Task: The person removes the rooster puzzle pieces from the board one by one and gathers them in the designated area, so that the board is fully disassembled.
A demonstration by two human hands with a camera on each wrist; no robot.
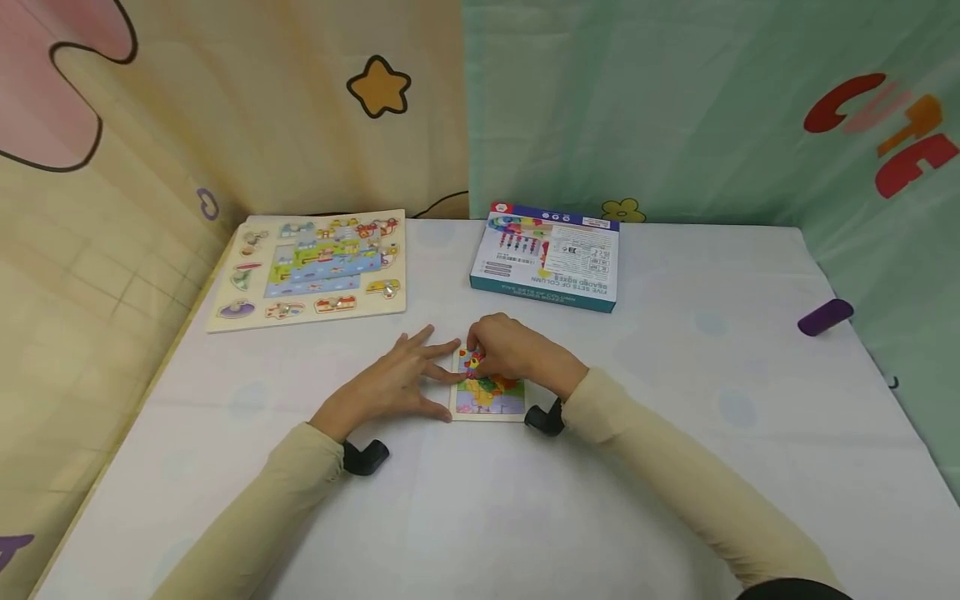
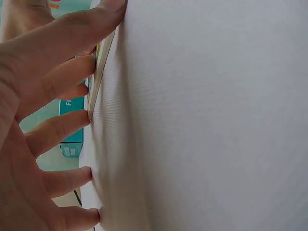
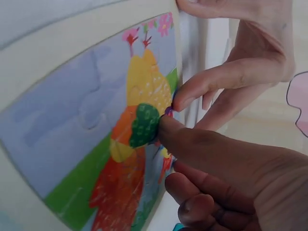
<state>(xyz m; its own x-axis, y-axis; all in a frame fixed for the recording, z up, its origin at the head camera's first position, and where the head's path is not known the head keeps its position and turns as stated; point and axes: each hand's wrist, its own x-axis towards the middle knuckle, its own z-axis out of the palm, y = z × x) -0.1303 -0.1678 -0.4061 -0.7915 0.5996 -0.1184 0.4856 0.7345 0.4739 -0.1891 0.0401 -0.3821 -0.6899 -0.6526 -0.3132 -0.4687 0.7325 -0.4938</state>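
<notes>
A small jigsaw puzzle [image 1: 489, 405] in a pale frame lies on the white table, showing a colourful bird with a green wing. My left hand [image 1: 397, 380] is spread along its left side, thumb at the near corner and a fingertip at the picture's edge. Over the upper part of the puzzle, my right hand [image 1: 517, 350] curls its fingers and pinches a small brightly coloured puzzle piece [image 3: 166, 158] between thumb and fingers. Its thumb tip is beside the green wing [image 3: 144, 126] in the right wrist view. The fingers hide much of the piece.
Stacked wooden peg puzzle boards [image 1: 307, 320] lie at the back left. A teal and white box [image 1: 547, 258] lies flat behind the hands. Near the right edge is a purple cylinder [image 1: 825, 317]. Printed curtains [image 1: 660, 108] hang behind the table.
</notes>
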